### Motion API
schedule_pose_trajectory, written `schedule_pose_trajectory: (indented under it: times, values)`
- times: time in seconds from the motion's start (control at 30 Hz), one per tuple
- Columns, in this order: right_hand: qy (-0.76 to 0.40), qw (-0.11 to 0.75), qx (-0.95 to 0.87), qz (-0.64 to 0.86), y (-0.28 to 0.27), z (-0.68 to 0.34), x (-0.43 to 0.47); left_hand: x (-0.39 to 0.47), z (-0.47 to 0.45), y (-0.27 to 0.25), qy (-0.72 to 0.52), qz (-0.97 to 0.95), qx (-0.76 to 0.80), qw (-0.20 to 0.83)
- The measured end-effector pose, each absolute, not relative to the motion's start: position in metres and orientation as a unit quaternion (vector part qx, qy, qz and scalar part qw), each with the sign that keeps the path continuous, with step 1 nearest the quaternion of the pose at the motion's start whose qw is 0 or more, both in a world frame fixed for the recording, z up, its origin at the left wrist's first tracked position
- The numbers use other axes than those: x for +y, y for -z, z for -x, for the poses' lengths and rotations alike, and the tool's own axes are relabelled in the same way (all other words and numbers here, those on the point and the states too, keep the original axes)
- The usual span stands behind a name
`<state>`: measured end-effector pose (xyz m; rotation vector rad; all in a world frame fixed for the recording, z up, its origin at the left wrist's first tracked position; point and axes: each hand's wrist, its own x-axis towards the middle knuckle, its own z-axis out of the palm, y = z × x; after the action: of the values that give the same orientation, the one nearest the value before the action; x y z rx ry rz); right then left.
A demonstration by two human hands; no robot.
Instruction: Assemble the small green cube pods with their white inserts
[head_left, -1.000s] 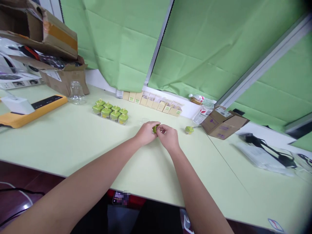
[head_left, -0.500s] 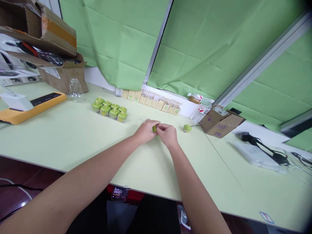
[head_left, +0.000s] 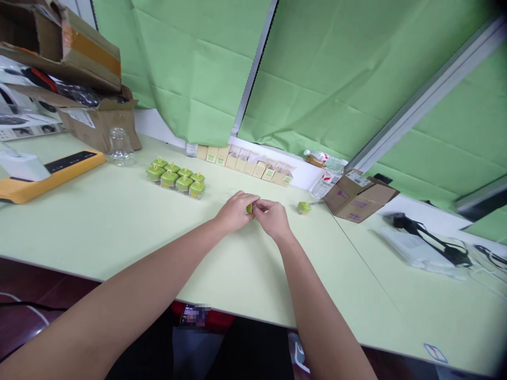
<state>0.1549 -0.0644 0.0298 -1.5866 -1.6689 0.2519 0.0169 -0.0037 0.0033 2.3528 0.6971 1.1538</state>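
Fingers (head_left: 262,206) still grip green piece (head_left: 249,208)

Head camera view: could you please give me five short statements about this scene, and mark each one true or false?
1. The left hand and right hand meet at a small green object. True.
2. The group of green-lidded containers is to the right of both hands. False: the group of green-lidded containers is to their left.
3. A lone green-lidded container stands between the right hand and a cardboard box. True.
4. The yellow power strip lies at the table's right end. False: the yellow power strip lies at the left.
5. Small beige boxes form a row. True.
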Motion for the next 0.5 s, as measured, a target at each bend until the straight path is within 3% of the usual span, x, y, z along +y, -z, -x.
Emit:
schedule_pose_trajectory:
  times: [0.5]
  values:
    - [-0.055,0.416,-0.632,0.652,-0.0303,-0.1464,-0.0675,-0.0009,-0.0157,-0.0047,-0.43,-0.839,0.245,0.226]
